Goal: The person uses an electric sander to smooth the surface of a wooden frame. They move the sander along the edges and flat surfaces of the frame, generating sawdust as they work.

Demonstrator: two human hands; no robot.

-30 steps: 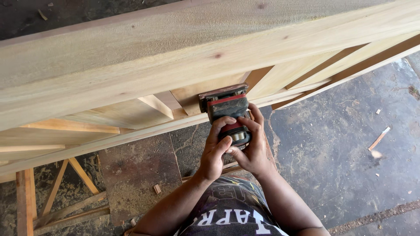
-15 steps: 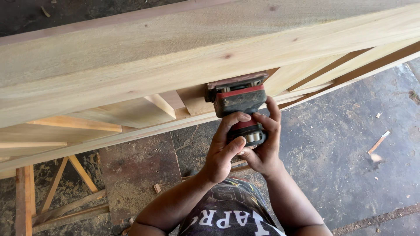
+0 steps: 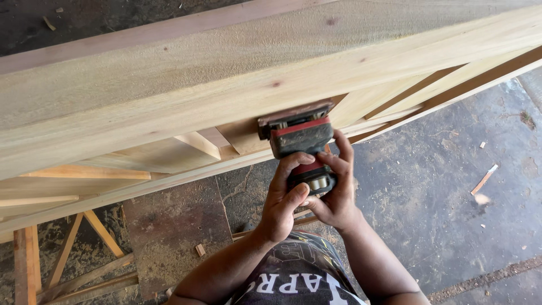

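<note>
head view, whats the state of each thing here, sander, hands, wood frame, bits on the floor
red and black handheld power sander: gripped in both hands, its pad pressed against the frame's side
left hand: closed around the sander's rear
right hand: wrapped on the sander's rear, fingers over the top
large pale wooden frame: raised off the floor, bare wood
small wood offcut: lying loose on the dark floor

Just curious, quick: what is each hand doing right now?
Left hand: closed on the red and black sander.
Right hand: closed on the same sander.

Left hand, right hand both gripping
</note>
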